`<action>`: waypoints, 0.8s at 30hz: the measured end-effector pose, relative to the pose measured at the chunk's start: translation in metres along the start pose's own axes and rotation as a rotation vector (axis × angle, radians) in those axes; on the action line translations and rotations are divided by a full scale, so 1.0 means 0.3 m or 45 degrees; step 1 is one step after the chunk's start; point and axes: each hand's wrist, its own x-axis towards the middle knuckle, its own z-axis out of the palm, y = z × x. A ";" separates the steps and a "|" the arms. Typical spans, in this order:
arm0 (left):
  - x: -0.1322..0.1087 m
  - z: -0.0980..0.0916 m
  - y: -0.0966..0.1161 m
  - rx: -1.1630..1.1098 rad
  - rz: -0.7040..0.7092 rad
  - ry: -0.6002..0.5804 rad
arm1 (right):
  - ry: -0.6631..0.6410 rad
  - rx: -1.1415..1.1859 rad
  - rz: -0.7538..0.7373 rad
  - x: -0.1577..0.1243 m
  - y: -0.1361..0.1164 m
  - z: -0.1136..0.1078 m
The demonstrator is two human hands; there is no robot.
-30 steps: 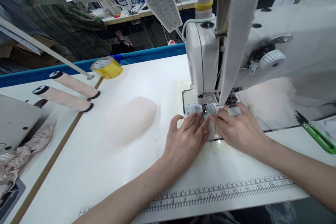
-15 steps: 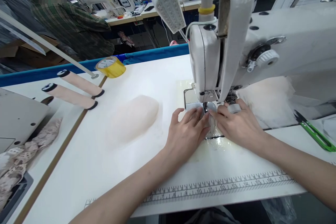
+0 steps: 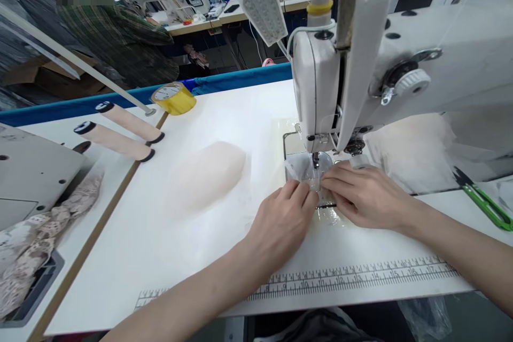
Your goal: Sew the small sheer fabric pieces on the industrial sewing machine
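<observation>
In front of the presser foot of a white sewing machine, both hands are close together over the needle plate. My left hand has its fingers curled and closed, tips down near the plate's front edge. My right hand pinches with thumb and fingers just right of the foot. What lies in either grip is hidden or too small to make out; a faint translucent sliver shows by the left fingers. Left of the hands, a pale beige moulded cup lies on the white table.
Two beige thread spools and a yellow tape roll are at the back left. Green thread snips and sheer pale fabric lie right. Lace sits far left. A printed ruler runs along the front. Beyond sits a person.
My left hand has drawn back from the presser foot toward the front edge, its fingers now more curled. My right hand has shifted slightly, staying beside the foot. The view has moved slightly.
</observation>
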 end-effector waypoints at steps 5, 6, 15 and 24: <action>0.040 0.032 -0.046 -0.455 -0.292 0.175 | 0.008 -0.030 0.063 0.013 -0.006 0.010; 0.048 0.030 -0.055 -0.605 -0.383 0.181 | 0.039 -0.073 0.072 0.016 -0.006 0.015; 0.102 0.027 -0.103 -0.760 -0.325 0.022 | 0.404 -0.066 0.282 0.008 0.026 0.043; 0.092 0.046 -0.146 -0.621 -0.100 0.048 | 0.373 -0.084 0.273 0.009 0.020 0.044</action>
